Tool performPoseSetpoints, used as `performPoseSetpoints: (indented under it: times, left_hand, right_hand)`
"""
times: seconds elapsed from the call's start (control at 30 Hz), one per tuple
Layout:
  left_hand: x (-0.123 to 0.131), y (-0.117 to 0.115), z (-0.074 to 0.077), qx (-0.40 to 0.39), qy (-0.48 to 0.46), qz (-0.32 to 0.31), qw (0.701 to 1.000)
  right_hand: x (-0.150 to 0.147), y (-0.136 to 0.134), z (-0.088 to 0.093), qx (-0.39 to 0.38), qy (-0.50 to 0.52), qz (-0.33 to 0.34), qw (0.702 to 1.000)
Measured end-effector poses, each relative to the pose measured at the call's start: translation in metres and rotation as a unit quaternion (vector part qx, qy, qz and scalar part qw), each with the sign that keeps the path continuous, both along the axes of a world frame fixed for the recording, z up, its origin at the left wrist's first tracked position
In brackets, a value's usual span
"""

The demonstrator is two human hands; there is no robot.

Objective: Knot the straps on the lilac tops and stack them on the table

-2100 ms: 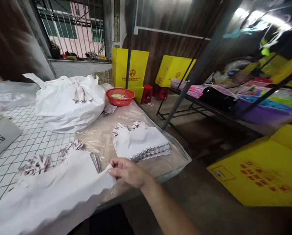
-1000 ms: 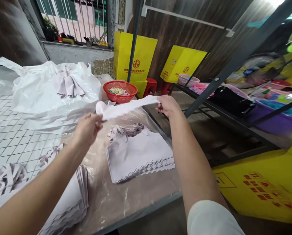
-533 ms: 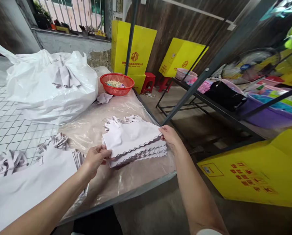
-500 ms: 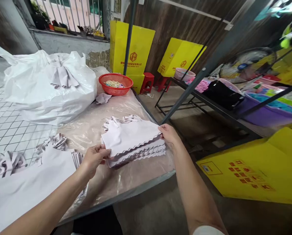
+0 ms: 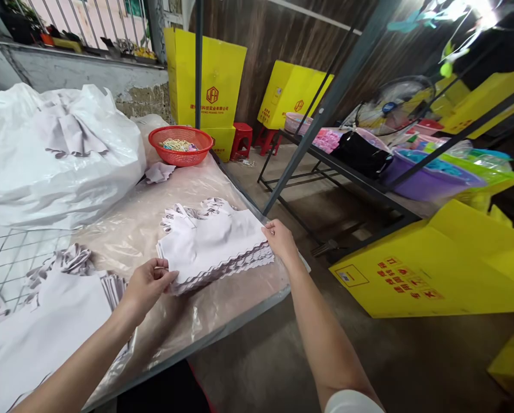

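At the frame's centre, a stack of white scallop-edged bags (image 5: 214, 244) lies on the plastic-covered bench (image 5: 222, 312). The left hand (image 5: 147, 284) and right hand (image 5: 280, 241) bracket its near corners, fingers (image 5: 271, 230) pinching the edges, apparently to square the layers flush.

A dark wood-panelled wall (image 5: 257, 34) backs yellow boxes (image 5: 209, 86); a barred window (image 5: 89, 23) sits left, concrete floor (image 5: 248, 367) below, perhaps a bright lamp (image 5: 476, 7) overhead.

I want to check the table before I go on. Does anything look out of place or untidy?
A crumpled white piece lies alone by the red basket. The stack held between the left hand and right hand looks fairly even.
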State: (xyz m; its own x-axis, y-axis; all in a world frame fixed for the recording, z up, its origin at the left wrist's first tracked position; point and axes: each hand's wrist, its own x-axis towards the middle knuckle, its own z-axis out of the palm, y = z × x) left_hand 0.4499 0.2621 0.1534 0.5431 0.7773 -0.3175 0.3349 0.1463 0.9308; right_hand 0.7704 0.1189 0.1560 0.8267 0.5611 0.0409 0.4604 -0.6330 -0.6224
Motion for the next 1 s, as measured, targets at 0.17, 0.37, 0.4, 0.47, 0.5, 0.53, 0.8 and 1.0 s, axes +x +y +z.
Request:
performPoseSetpoints:
  times: [0.17,0.37,0.4,0.47,0.5,0.53,0.8,1.0]
  left_hand:
    - [0.007,-0.004,-0.001,0.327,0.092,0.0,0.941]
    - [0.082,-0.01,-0.002,0.53,0.152,-0.12,0.826]
    - [0.093,-0.006,-0.003,0.516,0.174,-0.147,0.825]
    - [0.106,0.006,-0.006,0.496,0.193,-0.18,0.827]
    - [0.109,0.011,-0.007,0.492,0.194,-0.192,0.827]
    - [0.111,0.015,-0.008,0.49,0.193,-0.198,0.827]
    - [0.039,0.015,-0.01,0.575,0.132,-0.106,0.801]
    - [-0.197,0.003,-0.017,0.52,0.291,0.258,0.761]
  right_hand:
    - [-0.017,0.006,0.009,-0.071,-0.195,0.0,0.978]
    - [-0.041,0.052,-0.002,-0.082,-0.279,0.141,0.946]
    - [-0.041,0.058,-0.007,-0.104,-0.258,0.156,0.948]
    - [-0.036,0.068,-0.018,-0.137,-0.222,0.166,0.951]
    - [-0.032,0.072,-0.023,-0.138,-0.217,0.164,0.952]
    - [-0.026,0.075,-0.028,-0.133,-0.218,0.163,0.953]
    - [-0.037,0.074,-0.02,0.059,-0.316,0.115,0.94]
    - [-0.208,0.055,-0.011,0.176,-0.087,0.304,0.932]
